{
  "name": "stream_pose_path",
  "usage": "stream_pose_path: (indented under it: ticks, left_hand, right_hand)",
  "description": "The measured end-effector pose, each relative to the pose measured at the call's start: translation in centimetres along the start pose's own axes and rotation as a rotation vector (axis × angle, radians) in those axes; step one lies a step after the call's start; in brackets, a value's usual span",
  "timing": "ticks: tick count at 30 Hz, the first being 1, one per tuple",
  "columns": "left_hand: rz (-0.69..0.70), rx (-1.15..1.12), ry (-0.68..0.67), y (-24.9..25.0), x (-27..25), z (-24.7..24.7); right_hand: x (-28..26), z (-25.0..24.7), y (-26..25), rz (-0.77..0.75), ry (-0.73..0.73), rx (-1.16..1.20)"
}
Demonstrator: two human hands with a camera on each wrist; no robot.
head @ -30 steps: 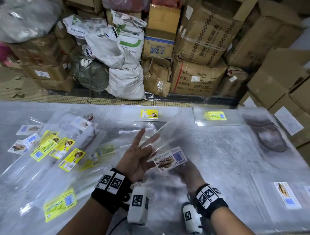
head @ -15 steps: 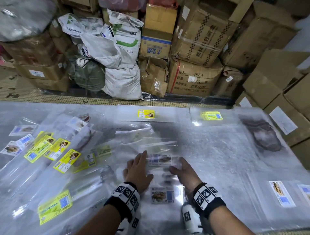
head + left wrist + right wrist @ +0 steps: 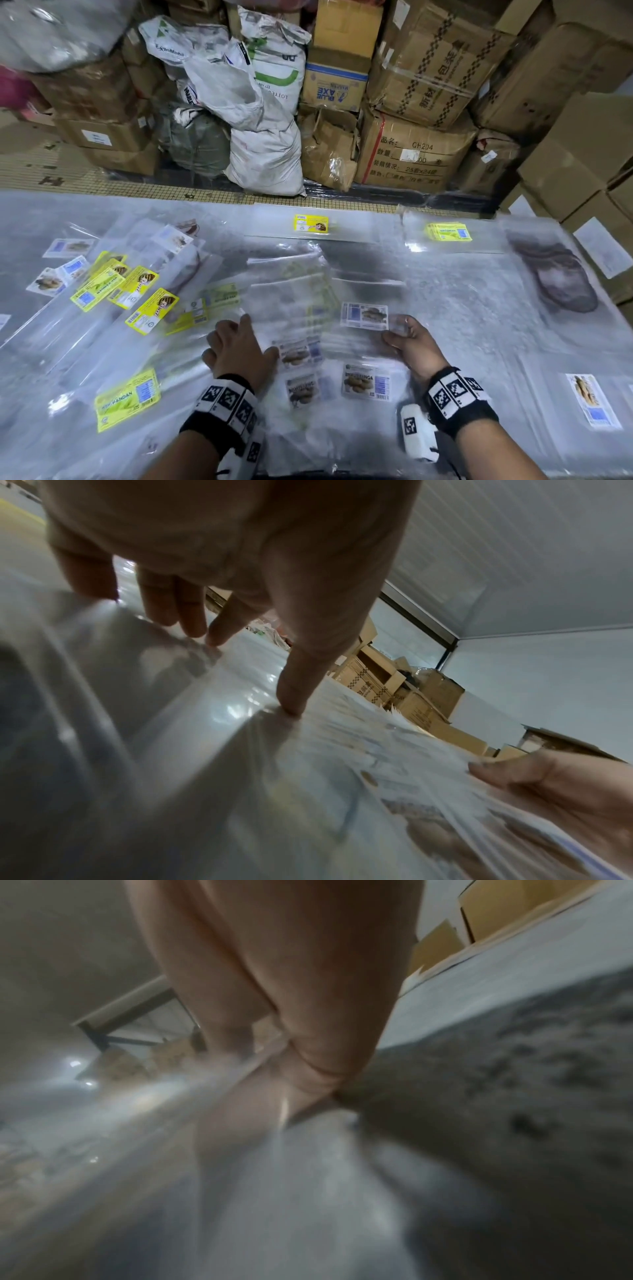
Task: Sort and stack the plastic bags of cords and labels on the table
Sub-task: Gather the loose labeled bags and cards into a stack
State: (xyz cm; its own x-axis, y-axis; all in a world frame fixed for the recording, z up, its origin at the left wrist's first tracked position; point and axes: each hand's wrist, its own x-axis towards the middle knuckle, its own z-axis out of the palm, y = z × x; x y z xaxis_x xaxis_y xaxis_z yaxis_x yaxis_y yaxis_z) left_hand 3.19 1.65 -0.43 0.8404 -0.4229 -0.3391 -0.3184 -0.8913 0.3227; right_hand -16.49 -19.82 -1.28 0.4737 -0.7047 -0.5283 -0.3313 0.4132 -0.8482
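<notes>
Clear plastic bags with white labels (image 3: pixel 365 382) lie overlapping on the table between my hands. My left hand (image 3: pixel 234 342) lies flat on the bags at the pile's left side, and its straight fingers (image 3: pixel 291 696) press the plastic down. My right hand (image 3: pixel 402 334) pinches the right edge of a clear bag whose white label (image 3: pixel 364 315) faces up. In the left wrist view the right hand's thumb (image 3: pixel 507 772) sits on top of the bags' edge. The right wrist view is blurred and shows curled fingers (image 3: pixel 308 1074) on plastic.
Bags with yellow labels (image 3: pixel 137 291) lie fanned at the left, with one (image 3: pixel 127 399) nearer me. At the far edge lie a yellow-labelled bag (image 3: pixel 311 223) and a yellow-label stack (image 3: pixel 448 232). A white-labelled bag (image 3: pixel 591 401) lies right. Cartons (image 3: pixel 411 154) and sacks (image 3: pixel 260 137) stand behind.
A second ago both hands held a white-labelled bag up. They laid it on the pile, then moved apart; the right hand now pinches a bag's right edge.
</notes>
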Motion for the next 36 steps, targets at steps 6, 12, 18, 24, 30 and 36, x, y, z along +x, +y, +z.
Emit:
stream_pose_path:
  ticks: [6,12,18,24,30,36]
  left_hand:
    - [0.039,-0.157,0.004,1.1,-0.2,-0.1]
    - [0.194,-0.282,0.122,1.3,0.0,0.5]
    - [0.155,-0.701,-0.052,1.9,0.9,0.4]
    - [0.136,-0.851,-0.266,2.1,0.7,-0.5]
    - [0.185,-0.936,-0.176,2.2,0.5,-0.8]
    - [0.195,-1.118,-0.105,2.8,-0.1,-3.1]
  right_hand:
    - [-0.3,-0.2,0.0,0.019,-0.018,0.058]
    - [-0.2,-0.4,0.3,0.043,-0.033,0.115]
    - [-0.5,-0.4,0.0,0.035,-0.053,0.091]
    - [-0.9,-0.5,-0.4,0.009,-0.068,0.094]
    - [0.1,-0.4,0.0,-0.062,-0.055,0.037]
    - [0.6,0.1,-1.1,-0.093,-0.089,0.066]
